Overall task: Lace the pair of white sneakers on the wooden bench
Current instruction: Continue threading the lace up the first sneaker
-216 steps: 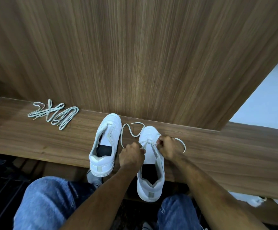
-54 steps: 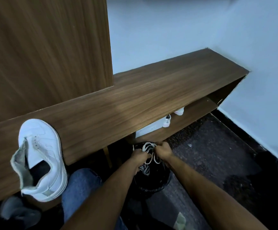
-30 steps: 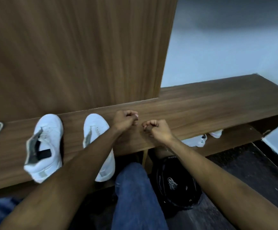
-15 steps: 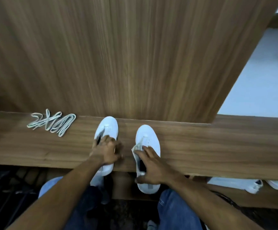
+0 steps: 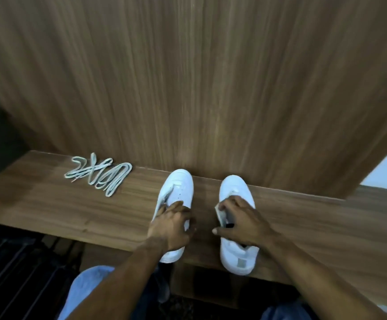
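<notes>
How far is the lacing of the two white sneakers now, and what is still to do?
Nothing looks done: neither sneaker shows a lace. In hand: the left hand grips the left sneaker and the right hand holds the right sneaker at its opening, both standing on the bench. Left to do: the loose laces lie apart at the left, so both sneakers still need lacing.

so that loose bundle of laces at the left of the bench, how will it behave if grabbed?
The bundle of laces lies in slack, tangled loops, so it is probably floppy and will droop and unravel. Thin and flat, likely very light. On the smooth bench it would probably slide, not roll.
</notes>
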Tool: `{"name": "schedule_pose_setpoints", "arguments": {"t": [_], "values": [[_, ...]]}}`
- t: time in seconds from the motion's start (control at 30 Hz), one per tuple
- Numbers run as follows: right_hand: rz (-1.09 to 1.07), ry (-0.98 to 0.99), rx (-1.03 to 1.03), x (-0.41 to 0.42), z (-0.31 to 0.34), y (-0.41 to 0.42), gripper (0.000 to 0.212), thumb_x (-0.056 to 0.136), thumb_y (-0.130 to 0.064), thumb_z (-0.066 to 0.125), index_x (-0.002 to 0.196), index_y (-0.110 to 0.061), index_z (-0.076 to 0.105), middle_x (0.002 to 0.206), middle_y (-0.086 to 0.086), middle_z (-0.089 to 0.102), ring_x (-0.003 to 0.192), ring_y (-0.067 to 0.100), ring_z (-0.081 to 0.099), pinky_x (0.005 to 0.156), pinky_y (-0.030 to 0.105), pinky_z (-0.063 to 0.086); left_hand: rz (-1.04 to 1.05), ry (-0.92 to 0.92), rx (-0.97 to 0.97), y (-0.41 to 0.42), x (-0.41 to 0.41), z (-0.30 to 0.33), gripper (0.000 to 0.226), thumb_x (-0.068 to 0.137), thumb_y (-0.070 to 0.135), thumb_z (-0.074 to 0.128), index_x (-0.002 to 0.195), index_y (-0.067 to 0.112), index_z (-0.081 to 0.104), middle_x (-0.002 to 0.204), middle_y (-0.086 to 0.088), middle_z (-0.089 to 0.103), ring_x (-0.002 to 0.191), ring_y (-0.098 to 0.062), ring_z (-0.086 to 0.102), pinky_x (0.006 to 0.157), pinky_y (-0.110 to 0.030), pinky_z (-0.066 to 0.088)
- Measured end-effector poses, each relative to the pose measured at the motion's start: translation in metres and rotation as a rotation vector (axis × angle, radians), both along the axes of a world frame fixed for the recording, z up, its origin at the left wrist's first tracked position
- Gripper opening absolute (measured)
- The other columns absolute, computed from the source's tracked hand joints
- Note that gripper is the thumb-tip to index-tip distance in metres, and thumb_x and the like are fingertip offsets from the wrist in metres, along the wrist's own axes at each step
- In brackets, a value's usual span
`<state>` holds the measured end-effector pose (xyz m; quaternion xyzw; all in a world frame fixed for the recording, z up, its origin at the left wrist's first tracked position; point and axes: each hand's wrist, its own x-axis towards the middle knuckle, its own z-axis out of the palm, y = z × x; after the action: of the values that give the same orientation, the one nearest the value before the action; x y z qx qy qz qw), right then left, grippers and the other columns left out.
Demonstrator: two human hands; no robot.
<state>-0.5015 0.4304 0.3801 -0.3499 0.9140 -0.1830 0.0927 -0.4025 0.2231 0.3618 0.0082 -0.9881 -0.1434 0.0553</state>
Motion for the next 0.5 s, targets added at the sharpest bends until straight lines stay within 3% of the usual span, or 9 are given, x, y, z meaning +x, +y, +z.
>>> {"name": "schedule_pose_setpoints", "arguments": {"t": [0.03,0.1,0.2,0.3,0.37,0.43,0.5], "values": [[-0.027,0.088,-0.013,-0.002,0.003,-0.007,0.053,0.073,-0.061,0.068,0.112,-0.028,0.054,0.14,-0.001,0.04,0.132,0.021,0.039,0.101,0.034,0.039,0.013,0.039,0.069,-0.001,-0.001,0.0,0.039,0.081,0.048,0.045,0.103,0.028,0.069,0.117,0.013,0.064,0.128,-0.008,0.045,0.11,-0.036,0.029],[-0.065,0.208,-0.074,-0.004,0.01,-0.026,0.038,0.083,-0.049,0.066,0.106,-0.02,0.061,0.143,0.002,0.041,0.133,0.02,0.039,0.099,0.032,0.037,0.087,0.178,0.26,-0.007,0.0,0.001,0.035,0.078,0.045,0.044,0.089,0.024,0.071,0.095,0.01,0.069,0.1,-0.01,0.061,0.089,-0.034,0.048],[0.028,0.171,-0.219,-0.004,0.011,-0.063,0.032,0.086,-0.038,0.066,0.112,-0.02,0.063,0.137,-0.003,0.047,0.126,0.018,0.048,0.093,0.032,0.043,0.273,0.444,0.334,-0.027,0.002,0.013,0.028,0.078,0.037,0.047,0.082,0.02,0.069,0.084,0.005,0.066,0.084,-0.014,0.057,0.065,-0.029,0.047],[0.141,-0.015,-0.273,-0.002,0.006,-0.106,0.049,0.085,-0.039,0.067,0.128,-0.017,0.058,0.141,0.001,0.046,0.132,0.017,0.042,0.103,0.025,0.033,0.491,0.469,0.361,-0.066,-0.003,0.022,0.03,0.077,0.038,0.047,0.082,0.019,0.07,0.087,0.001,0.066,0.089,-0.021,0.058,0.069,-0.031,0.048],[0.166,-0.119,-0.289,-0.002,0.005,-0.133,0.069,0.078,-0.054,0.062,0.134,-0.015,0.053,0.146,0.005,0.042,0.138,0.018,0.036,0.11,0.025,0.028,0.635,0.339,0.368,-0.1,-0.008,0.017,0.042,0.071,0.04,0.038,0.09,0.021,0.071,0.099,-0.001,0.067,0.097,-0.026,0.061,0.077,-0.035,0.052],[0.156,-0.154,-0.24,-0.006,-0.003,-0.156,0.086,0.07,-0.07,0.054,0.138,-0.018,0.05,0.151,0.002,0.038,0.141,0.015,0.03,0.114,0.032,0.027,0.724,0.161,0.264,-0.133,-0.012,0.006,0.042,0.073,0.036,0.043,0.106,0.024,0.068,0.114,-0.004,0.062,0.109,-0.03,0.057,0.088,-0.038,0.05],[0.16,-0.17,-0.144,-0.011,-0.014,-0.169,0.08,0.076,-0.07,0.057,0.139,-0.023,0.048,0.154,-0.001,0.032,0.145,0.011,0.021,0.117,0.031,0.022,0.777,0.004,0.139,-0.16,-0.019,-0.006,0.043,0.082,0.033,0.053,0.124,0.026,0.057,0.129,-0.005,0.051,0.124,-0.029,0.046,0.097,-0.041,0.041]]}}
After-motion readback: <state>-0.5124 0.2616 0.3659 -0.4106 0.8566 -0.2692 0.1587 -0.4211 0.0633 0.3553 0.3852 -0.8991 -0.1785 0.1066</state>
